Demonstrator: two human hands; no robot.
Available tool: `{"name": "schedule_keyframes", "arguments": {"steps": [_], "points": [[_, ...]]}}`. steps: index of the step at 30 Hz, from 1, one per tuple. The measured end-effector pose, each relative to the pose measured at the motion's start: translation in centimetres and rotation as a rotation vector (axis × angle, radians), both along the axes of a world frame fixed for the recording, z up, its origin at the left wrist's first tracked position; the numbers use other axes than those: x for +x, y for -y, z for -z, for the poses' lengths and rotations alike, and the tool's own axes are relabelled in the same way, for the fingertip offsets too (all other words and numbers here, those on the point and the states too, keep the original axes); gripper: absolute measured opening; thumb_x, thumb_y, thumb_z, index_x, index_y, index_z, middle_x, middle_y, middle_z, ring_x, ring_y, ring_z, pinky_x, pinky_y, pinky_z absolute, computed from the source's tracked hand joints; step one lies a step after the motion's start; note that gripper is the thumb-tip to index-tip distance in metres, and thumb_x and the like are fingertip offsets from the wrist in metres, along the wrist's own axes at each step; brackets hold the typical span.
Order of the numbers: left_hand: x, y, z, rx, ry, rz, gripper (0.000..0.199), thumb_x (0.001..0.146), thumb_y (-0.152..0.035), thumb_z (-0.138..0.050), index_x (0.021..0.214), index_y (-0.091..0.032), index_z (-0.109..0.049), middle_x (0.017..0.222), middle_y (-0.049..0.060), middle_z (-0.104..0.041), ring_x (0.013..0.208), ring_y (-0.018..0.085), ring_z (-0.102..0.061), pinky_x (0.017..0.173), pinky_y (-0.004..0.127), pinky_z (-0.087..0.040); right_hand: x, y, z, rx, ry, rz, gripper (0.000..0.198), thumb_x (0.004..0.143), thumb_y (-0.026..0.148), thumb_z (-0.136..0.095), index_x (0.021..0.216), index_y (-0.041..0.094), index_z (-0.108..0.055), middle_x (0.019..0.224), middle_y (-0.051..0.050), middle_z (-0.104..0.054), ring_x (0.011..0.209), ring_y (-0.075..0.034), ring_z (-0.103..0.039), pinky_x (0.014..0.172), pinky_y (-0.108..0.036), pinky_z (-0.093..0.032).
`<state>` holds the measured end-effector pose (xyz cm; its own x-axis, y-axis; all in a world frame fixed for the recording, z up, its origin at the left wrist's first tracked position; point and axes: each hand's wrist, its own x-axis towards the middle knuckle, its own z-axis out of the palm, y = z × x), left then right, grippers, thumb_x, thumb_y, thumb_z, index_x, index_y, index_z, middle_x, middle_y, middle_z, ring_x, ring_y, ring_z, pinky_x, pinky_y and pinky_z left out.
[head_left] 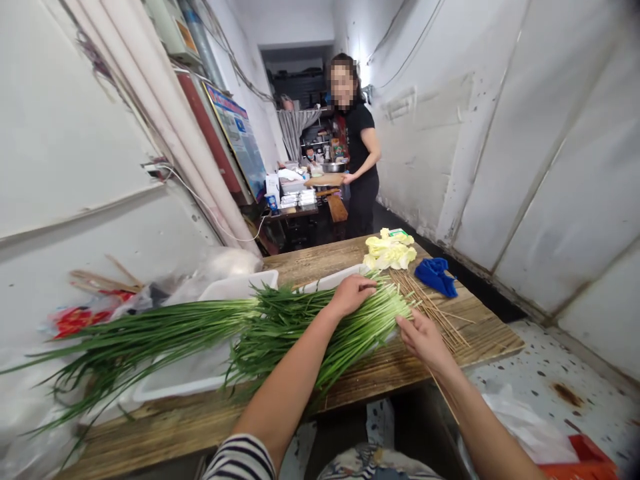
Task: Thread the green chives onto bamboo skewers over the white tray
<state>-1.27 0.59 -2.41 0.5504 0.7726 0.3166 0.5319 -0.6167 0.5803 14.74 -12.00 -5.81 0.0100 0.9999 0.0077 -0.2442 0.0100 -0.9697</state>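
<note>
A thick layer of garlic chives lies across the middle of the table, pale stem ends to the right. My left hand rests on the stems from above, its fingers curled together over them. At the cut ends, my right hand is closed in a pinch. A thin bamboo skewer slants down from beneath that hand; its upper end is hidden. Loose bamboo skewers are spread on the wood just right of the stems. A second bunch of longer chives trails leftward over a white plastic tray.
Yellow cabbage leaves and a blue cloth lie at the wooden table's far right. Plastic bags crowd the left. Beyond the table stands a person in black holding a flat board. A red crate is on the floor.
</note>
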Motion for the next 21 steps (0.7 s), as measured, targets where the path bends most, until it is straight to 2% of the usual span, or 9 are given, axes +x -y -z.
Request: {"name": "schedule_keyframes", "arguments": {"steps": [4, 7, 12, 16, 19, 21], "points": [[-0.7, -0.3, 0.0, -0.026, -0.066, 0.113, 0.022, 0.082, -0.024, -0.052, 0.086, -0.016, -0.072, 0.086, 0.004, -0.068, 0.082, 0.015, -0.06, 0.079, 0.025, -0.045, 0.2, 0.0, 0.2, -0.016, -0.029, -0.021, 0.038, 0.072, 0.051, -0.066, 0.08, 0.021, -0.044, 0.04, 0.014, -0.026, 0.032, -0.002, -0.013, 0.03, -0.014, -0.011], [-1.2, -0.5, -0.2, -0.006, -0.147, 0.185, 0.021, 0.08, -0.021, -0.054, 0.09, -0.016, -0.072, 0.088, 0.005, -0.068, 0.084, 0.015, -0.06, 0.081, 0.025, -0.044, 0.3, 0.0, 0.2, -0.022, -0.028, -0.034, 0.037, 0.073, 0.05, -0.065, 0.084, 0.021, -0.046, 0.04, 0.015, -0.025, 0.032, -0.002, -0.013, 0.03, -0.014, -0.012], [-1.1, -0.6, 0.2, 0.067, -0.228, 0.122, 0.017, 0.075, -0.017, -0.059, 0.084, -0.018, -0.073, 0.081, 0.005, -0.067, 0.082, 0.016, -0.058, 0.077, 0.025, -0.045, 0.4, 0.0, 0.2, -0.032, -0.014, -0.022, 0.037, 0.071, 0.05, -0.066, 0.081, 0.02, -0.048, 0.039, 0.014, -0.027, 0.031, -0.002, -0.014, 0.03, -0.014, -0.011], [-0.9, -0.5, 0.1, 0.02, -0.043, 0.029, 0.015, 0.076, -0.021, -0.058, 0.081, -0.017, -0.072, 0.083, 0.004, -0.068, 0.081, 0.015, -0.059, 0.079, 0.025, -0.045, 0.4, 0.0, 0.1, -0.037, -0.009, -0.017, 0.036, 0.072, 0.049, -0.067, 0.083, 0.02, -0.048, 0.04, 0.014, -0.028, 0.032, -0.002, -0.014, 0.03, -0.014, -0.011], [-0.6, -0.1, -0.3, -0.178, 0.214, -0.052, 0.021, 0.078, -0.023, -0.055, 0.089, -0.013, -0.07, 0.079, 0.005, -0.069, 0.07, 0.013, -0.06, 0.072, 0.025, -0.047, 0.3, -0.1, -0.1, -0.033, 0.002, -0.021, 0.036, 0.072, 0.049, -0.066, 0.081, 0.02, -0.047, 0.04, 0.014, -0.027, 0.033, -0.002, -0.013, 0.03, -0.014, -0.011], [-0.1, 0.3, -0.5, -0.342, 0.336, -0.053, 0.026, 0.079, -0.023, -0.053, 0.097, -0.01, -0.068, 0.074, 0.004, -0.069, 0.06, 0.01, -0.058, 0.065, 0.023, -0.047, 0.3, -0.2, -0.2, -0.027, 0.004, -0.027, 0.036, 0.073, 0.049, -0.066, 0.08, 0.02, -0.046, 0.04, 0.014, -0.027, 0.033, -0.001, -0.013, 0.03, -0.014, -0.011]]}}
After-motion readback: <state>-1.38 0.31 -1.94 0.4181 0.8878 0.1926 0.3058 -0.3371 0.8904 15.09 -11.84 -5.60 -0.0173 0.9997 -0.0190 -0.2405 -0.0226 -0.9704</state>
